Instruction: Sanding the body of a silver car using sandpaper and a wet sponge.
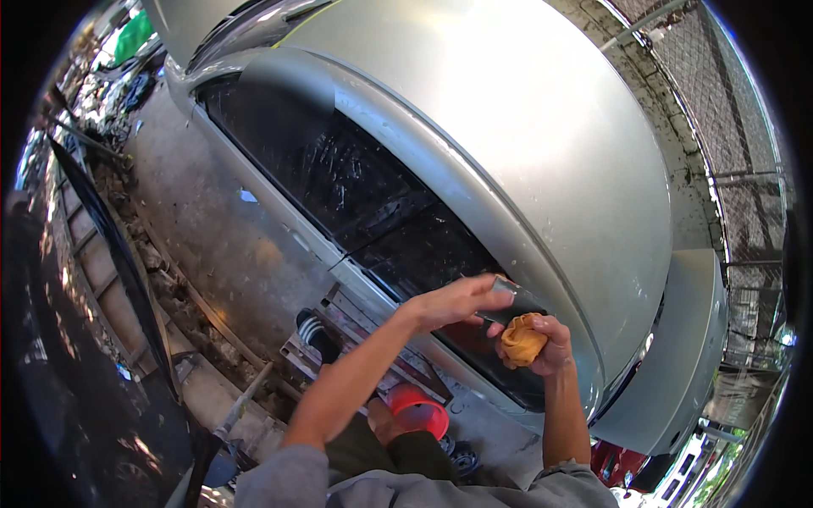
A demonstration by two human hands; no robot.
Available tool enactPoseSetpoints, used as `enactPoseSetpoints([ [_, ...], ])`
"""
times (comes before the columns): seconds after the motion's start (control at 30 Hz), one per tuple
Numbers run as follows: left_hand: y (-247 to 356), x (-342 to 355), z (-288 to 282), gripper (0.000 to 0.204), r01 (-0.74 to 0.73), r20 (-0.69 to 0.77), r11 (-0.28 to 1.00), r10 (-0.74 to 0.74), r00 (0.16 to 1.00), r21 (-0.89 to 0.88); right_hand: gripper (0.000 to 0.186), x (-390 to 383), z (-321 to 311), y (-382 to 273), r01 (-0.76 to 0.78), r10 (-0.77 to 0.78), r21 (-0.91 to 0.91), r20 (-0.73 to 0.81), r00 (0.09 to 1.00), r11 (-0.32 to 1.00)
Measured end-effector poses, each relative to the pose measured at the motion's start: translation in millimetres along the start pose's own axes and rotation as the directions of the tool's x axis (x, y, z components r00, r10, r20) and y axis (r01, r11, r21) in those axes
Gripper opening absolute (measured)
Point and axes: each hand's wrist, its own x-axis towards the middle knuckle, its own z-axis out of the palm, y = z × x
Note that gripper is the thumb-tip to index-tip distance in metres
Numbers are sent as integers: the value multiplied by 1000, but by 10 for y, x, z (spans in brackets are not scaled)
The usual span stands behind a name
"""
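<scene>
Wiping a car window, judging by the scene: crumpled orange-brown cloth [521, 340] bunched tight in the right hand [546, 343], fingers closed round it, held against the lower near corner of the dark tinted side window [373, 203] of the silver car [542, 127]. Left hand [457, 300] just beside it to the left, fingers curled over a small dark grey flat object [511, 298] pressed at the glass edge; too small to tell what kind. Both hands touching or nearly touching the glass by the silver window frame. Likely mid-step on this corner, most of the pane farther left not yet under the cloth. Next move probably calls for steady pressure and a sweep along the glass, away from the frame. Red round bucket [419, 415] below on the concrete ground, near a striped shoe [315, 332].
</scene>
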Motion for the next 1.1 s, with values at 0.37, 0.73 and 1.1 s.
enactPoseSetpoints([
  [0.37,687,-37,-526,43,-86,-620,825,484,618,558,51,614,348,-1051,-177,187,-349,-3,982,921],
  [0.73,305,1036,-816,78,566,-390,196,888,244,801,20,2099,1405,-1257,5,-269,-955,89,959,-296],
  [1.1,622,1020,-1279,62,561,-269,160,956,117,813,14,2188,950,-1186,432,-390,-859,510,767,-274],
])
